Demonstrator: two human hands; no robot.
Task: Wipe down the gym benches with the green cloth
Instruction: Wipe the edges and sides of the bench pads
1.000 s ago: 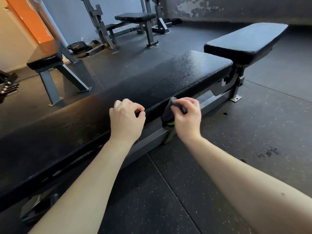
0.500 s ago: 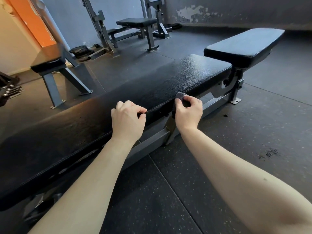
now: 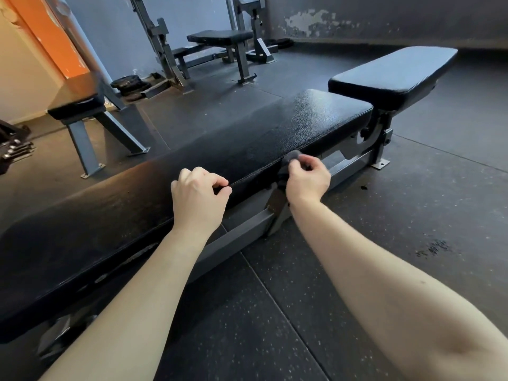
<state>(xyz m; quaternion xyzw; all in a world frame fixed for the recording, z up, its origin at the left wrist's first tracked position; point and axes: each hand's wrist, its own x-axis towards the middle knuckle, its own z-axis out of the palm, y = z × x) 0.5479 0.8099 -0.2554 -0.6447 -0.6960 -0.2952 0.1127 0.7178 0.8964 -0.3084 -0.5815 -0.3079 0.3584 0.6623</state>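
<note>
A long black padded bench point(image 3: 247, 144) runs from lower left to upper right, with a separate seat pad point(image 3: 393, 75) at its far end. My right hand point(image 3: 308, 180) grips a bunched cloth point(image 3: 292, 157) that looks dark grey here, pressed against the near upper edge of the long pad. Most of the cloth is hidden in my fist. My left hand point(image 3: 199, 198) rests on the pad's near edge just to the left, fingers curled over the seam and holding nothing loose.
A grey steel frame point(image 3: 247, 229) runs under the bench. A second flat bench point(image 3: 79, 105) stands at the left. A rack bench point(image 3: 220, 38) and weight plates point(image 3: 129, 83) sit by the back wall. Dumbbells point(image 3: 13, 152) lie at far left. Rubber floor point(image 3: 412, 202) lies to the right.
My right hand has carried the cloth up from the bench's side below the edge onto the pad's upper edge and slightly right. My left hand stays on the edge.
</note>
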